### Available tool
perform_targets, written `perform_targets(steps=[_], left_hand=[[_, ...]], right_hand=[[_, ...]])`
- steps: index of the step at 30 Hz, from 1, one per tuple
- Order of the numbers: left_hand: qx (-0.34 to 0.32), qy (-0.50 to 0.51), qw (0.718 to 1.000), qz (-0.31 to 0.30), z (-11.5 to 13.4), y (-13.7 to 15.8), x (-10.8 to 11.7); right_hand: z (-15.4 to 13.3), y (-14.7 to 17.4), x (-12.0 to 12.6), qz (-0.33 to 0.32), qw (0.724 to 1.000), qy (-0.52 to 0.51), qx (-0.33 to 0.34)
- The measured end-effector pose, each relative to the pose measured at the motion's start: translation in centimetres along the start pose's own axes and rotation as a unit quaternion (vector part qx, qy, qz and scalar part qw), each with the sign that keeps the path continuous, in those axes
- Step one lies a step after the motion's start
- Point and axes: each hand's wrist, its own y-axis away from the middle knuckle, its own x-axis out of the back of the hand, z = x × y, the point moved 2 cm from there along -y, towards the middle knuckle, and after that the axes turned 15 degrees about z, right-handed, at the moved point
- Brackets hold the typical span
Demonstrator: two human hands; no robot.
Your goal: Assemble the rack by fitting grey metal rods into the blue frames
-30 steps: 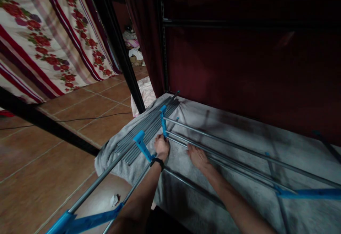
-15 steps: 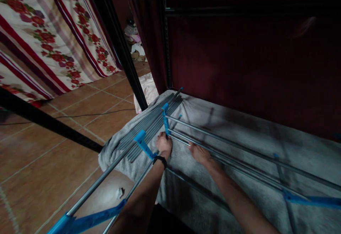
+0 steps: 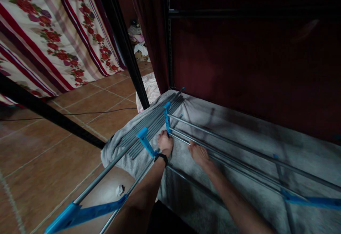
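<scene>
My left hand [image 3: 164, 142], with a black band on its wrist, is closed around the lower end of an upright blue plastic bracket [image 3: 167, 118]. My right hand [image 3: 198, 153] is wrapped round a thin metal rod [image 3: 181, 139] whose end meets that bracket. Two more grey tubes run from the bracket to another blue bracket [image 3: 311, 199] at the lower right. Left of my forearm, a second frame part has blue brackets [image 3: 146, 141] joined by metal tubes [image 3: 103, 173]. Fingertips of both hands are partly hidden.
Several loose grey rods [image 3: 149, 124] lie bundled on the grey blanket [image 3: 239, 127]. Black metal posts [image 3: 128, 49] frame the left side of the bed. A cable [image 3: 106, 112] crosses the tiled floor [image 3: 58, 141], and a crumpled white scrap [image 3: 120, 190] lies at lower left.
The view has shifted slightly. Both hands stay at nearly the same places on the bracket and the rod.
</scene>
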Motion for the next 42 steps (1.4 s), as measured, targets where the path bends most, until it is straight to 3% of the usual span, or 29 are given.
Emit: perform_targets(steps=[4,8,15,32,37,42], left_hand=[[-0.004,-0.013,1.000,0.006,0.0,0.0,-0.1],[-0.012,-0.010,1.000,0.008,0.0,0.1,-0.2],[-0.006,-0.006,1.000,0.009,0.0,0.1,-0.3],[0.011,0.014,1.000,-0.001,0.2,0.0,0.0],[0.001,0.005,1.000,0.004,0.3,0.0,0.0],[0.001,-0.003,1.000,-0.003,0.2,-0.2,-0.1]], right_hand=[[-3.2,-1.7,0.0,0.056,0.998,-0.009,0.021],[-5.5,-3.9,-1.0,0.055,0.997,-0.022,0.047],[-4.7,-5.1,-2.2,0.024,0.997,-0.046,0.053],[-4.0,-5.9,-1.5,0.001,0.991,-0.115,0.062],[-5.0,-4.8,-1.5,0.031,0.996,-0.072,0.034],[-7.2,-5.8,-1.4,0.052,0.995,-0.062,0.055]])
